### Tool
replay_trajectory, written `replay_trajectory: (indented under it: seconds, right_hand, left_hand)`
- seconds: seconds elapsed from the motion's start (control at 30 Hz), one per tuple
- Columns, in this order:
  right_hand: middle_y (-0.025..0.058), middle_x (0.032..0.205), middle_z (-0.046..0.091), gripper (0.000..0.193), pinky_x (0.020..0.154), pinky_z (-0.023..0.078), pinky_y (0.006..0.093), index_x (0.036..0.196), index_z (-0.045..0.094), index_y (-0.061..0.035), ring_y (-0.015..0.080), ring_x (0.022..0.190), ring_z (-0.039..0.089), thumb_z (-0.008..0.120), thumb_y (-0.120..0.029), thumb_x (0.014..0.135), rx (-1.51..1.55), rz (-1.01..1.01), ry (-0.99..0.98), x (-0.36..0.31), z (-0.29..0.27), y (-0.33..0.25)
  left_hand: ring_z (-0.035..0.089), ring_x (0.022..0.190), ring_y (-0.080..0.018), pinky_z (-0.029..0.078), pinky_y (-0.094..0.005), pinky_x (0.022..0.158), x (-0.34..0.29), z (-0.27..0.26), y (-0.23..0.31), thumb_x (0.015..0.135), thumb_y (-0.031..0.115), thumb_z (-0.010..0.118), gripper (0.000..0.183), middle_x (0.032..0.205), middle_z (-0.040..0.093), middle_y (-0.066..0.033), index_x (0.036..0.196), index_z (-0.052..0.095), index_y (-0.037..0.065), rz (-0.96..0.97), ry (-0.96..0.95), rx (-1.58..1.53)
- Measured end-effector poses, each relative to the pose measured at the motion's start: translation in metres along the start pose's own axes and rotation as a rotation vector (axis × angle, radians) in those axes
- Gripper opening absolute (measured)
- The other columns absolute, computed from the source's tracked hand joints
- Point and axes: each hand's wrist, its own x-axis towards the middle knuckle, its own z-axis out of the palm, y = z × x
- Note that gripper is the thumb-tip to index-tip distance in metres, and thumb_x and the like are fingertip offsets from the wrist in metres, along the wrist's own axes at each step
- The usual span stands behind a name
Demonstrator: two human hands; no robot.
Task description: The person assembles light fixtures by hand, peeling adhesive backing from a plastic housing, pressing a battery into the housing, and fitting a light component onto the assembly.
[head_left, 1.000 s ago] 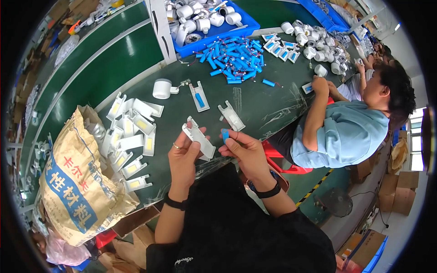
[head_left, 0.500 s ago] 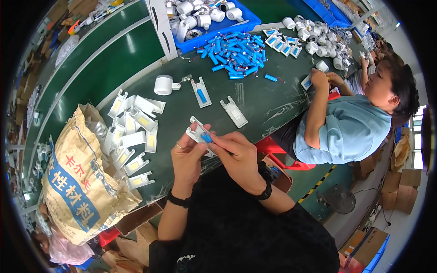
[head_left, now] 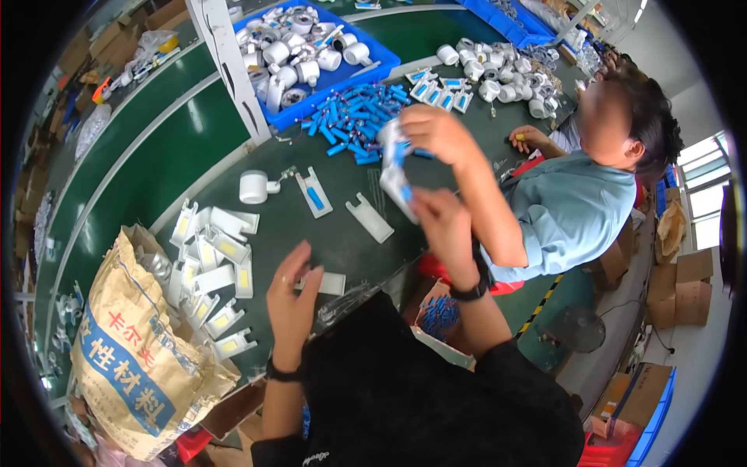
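My right hand (head_left: 445,233) pinches the lower end of a white plastic casing with a blue battery (head_left: 398,187), held out over the table. A co-worker's hand (head_left: 440,132) grips white plastic with blue on it directly above; motion blur hides whether this is the same piece. My left hand (head_left: 292,300) is open, fingers apart, beside a white casing (head_left: 333,284) at the near table edge. Farther off lie an empty white casing (head_left: 369,218), a casing with a battery (head_left: 314,192) and a white round lamp head (head_left: 254,187).
White casings (head_left: 226,247) lie heaped at left beside a paper sack (head_left: 117,327). Blue batteries (head_left: 350,117) are piled before a blue tray (head_left: 385,68) of white lamp heads. More lamp heads (head_left: 506,74) stand far right. The co-worker (head_left: 572,202) sits at right. A box of batteries (head_left: 440,315) stands below the edge.
My right hand has moved right and away from my left, carrying the casing with the battery. My left hand has let go and lowered. The co-worker's arm has reached across to my right hand.
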Motion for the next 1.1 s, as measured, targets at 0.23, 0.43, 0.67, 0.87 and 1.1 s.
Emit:
replay_trajectory:
  seconds: [0.23,0.43,0.67,0.87,1.1]
  right_hand:
    - [0.0137,0.09,0.063,0.022,0.077,0.049,0.0399,0.108,0.073,-0.002,0.0314,0.087,0.059,0.07,-0.001,0.086,-0.074,-0.019,0.133,-0.066,0.025,0.023]
    - [0.0166,0.091,0.065,0.02,0.079,0.049,0.0437,0.108,0.072,-0.0003,0.0339,0.087,0.061,0.067,-0.005,0.089,-0.338,0.043,0.354,-0.032,0.041,0.075]
    - [0.0234,0.105,0.065,0.029,0.082,0.052,0.0461,0.116,0.067,0.0021,0.0391,0.093,0.064,0.064,-0.014,0.092,-0.516,0.124,0.517,0.044,0.027,0.117]
    - [0.0188,0.106,0.063,0.038,0.089,0.049,0.0452,0.117,0.067,-0.0016,0.0373,0.097,0.061,0.074,-0.022,0.087,-0.178,-0.068,-0.02,-0.006,0.05,0.009]
    - [0.0127,0.104,0.062,0.041,0.084,0.05,0.034,0.116,0.07,-0.0026,0.0256,0.091,0.063,0.081,-0.019,0.08,0.17,0.272,-0.175,-0.045,0.063,-0.015]
  left_hand:
    - [0.062,0.095,-0.0105,0.048,-0.0236,0.086,-0.029,-0.029,-0.01,0.097,0.01,0.066,0.023,0.108,0.07,-0.005,0.118,0.07,0.003,-0.179,0.119,0.164]
    - [0.06,0.079,-0.0095,0.049,-0.0233,0.074,-0.021,-0.017,0.0,0.095,0.009,0.066,0.022,0.101,0.069,-0.0043,0.116,0.07,0.004,-0.085,0.068,0.295]
    - [0.06,0.074,-0.0125,0.049,-0.0256,0.066,-0.01,-0.005,0.0,0.094,0.01,0.068,0.024,0.102,0.07,-0.0084,0.117,0.07,0.005,0.018,0.033,0.38]
    - [0.063,0.075,-0.0153,0.051,-0.0276,0.066,0.008,-0.001,-0.006,0.092,0.011,0.069,0.026,0.103,0.07,-0.0104,0.118,0.07,0.005,0.001,0.058,0.424]
    - [0.068,0.101,-0.0177,0.055,-0.0298,0.085,0.011,0.015,-0.002,0.094,0.01,0.069,0.043,0.123,0.068,-0.0156,0.135,0.059,0.002,-0.167,0.009,0.075]
